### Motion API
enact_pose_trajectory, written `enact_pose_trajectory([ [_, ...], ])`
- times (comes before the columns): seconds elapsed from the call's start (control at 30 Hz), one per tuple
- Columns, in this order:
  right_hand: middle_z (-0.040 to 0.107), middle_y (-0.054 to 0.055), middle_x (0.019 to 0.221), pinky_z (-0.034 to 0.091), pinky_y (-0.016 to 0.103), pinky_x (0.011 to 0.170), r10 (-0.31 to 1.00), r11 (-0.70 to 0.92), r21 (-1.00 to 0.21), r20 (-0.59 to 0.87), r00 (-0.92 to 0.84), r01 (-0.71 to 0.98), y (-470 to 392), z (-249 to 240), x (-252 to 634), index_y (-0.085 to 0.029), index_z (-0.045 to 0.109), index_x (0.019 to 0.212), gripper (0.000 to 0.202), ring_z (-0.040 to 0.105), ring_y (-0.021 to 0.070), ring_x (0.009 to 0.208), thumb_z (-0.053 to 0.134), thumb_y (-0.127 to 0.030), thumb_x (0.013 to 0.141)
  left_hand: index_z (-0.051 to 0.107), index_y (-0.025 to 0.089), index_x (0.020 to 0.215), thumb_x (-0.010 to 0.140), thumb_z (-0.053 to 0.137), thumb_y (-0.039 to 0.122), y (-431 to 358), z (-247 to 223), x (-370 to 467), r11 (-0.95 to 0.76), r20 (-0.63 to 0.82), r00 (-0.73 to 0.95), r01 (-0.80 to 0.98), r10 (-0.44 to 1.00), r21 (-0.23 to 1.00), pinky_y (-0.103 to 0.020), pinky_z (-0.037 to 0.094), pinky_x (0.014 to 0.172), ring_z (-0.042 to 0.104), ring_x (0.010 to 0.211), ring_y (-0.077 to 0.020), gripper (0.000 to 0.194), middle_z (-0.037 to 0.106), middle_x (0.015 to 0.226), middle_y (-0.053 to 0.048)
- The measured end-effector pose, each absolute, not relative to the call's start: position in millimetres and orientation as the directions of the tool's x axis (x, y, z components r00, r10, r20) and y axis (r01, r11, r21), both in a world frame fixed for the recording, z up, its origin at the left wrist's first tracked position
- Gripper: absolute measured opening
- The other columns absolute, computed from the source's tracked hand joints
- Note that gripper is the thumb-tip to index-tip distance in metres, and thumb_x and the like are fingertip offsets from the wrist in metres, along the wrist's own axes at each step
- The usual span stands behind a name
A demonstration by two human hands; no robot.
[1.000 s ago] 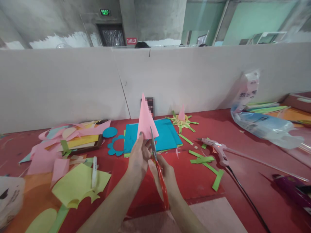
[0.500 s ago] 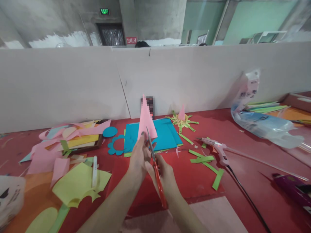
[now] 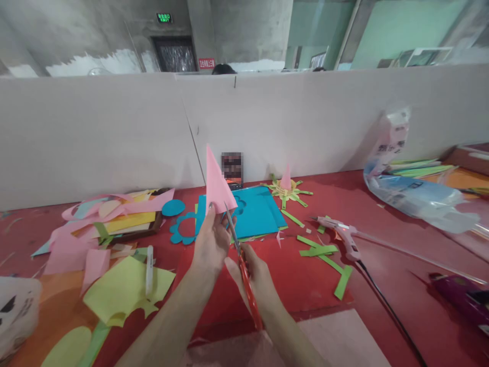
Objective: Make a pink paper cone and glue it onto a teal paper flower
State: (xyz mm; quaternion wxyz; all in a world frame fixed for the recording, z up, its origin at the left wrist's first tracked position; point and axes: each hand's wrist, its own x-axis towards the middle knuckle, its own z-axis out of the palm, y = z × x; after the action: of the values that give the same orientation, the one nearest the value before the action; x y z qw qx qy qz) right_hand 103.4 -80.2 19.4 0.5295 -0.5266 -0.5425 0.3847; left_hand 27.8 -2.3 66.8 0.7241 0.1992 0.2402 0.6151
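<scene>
A pink paper cone (image 3: 217,183) points upward in the middle of the head view. My left hand (image 3: 212,239) is closed on its lower edge, thumb on the near side. My right hand (image 3: 254,270) grips the red handles of a pair of scissors (image 3: 247,285). The blades reach up to the cone's bottom edge, close to my left fingers; whether they touch the paper I cannot tell. Behind the hands lie blue paper sheets (image 3: 262,211), with a blue flower-shaped ring (image 3: 178,235) and a blue paper disc (image 3: 173,207) to their left.
A pink glue gun (image 3: 344,237) with a black cord lies at right, near green paper strips (image 3: 344,283). A small cone-topped paper flower (image 3: 286,188) stands behind. Paper scraps (image 3: 126,290) and a white marker (image 3: 149,270) cover the left. A white partition (image 3: 114,137) closes the back.
My left hand and the pink cone have moved left and a little upward, uncovering the dark pixelated object behind. The scissors tips have shifted slightly left with them.
</scene>
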Motion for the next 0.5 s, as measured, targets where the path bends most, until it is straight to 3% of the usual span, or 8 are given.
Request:
enact_pose_trajectory([
  [0.3,0.054,-0.002,0.067,0.041,0.018,0.055,0.963,0.158,-0.981,0.177,0.202,0.11,-77.6,11.1,102.4,-0.018,0.054,0.106,0.036,0.049,0.0102,0.057,0.057,-0.037,0.076,0.061,0.019,0.089,0.075,0.061,0.033,-3.5,61.7,32.7,0.196,-0.124,0.152,-0.79,0.981,0.581,-0.023,0.048,0.068,0.062,0.071,-0.0118,0.02,0.067,0.075,-0.001],
  [0.5,0.055,-0.002,0.07,0.042,0.018,0.058,0.97,0.146,-0.984,0.163,0.181,0.103,-78.7,16.5,105.8,-0.016,0.053,0.108,0.039,0.05,0.0102,0.06,0.056,-0.04,0.077,0.06,0.019,0.087,0.073,0.063,0.033,-4.0,59.5,33.5,0.191,-0.125,0.144,-0.78,0.982,0.596,-0.022,0.047,0.065,0.061,0.067,-0.0107,0.02,0.065,0.073,0.0],
])
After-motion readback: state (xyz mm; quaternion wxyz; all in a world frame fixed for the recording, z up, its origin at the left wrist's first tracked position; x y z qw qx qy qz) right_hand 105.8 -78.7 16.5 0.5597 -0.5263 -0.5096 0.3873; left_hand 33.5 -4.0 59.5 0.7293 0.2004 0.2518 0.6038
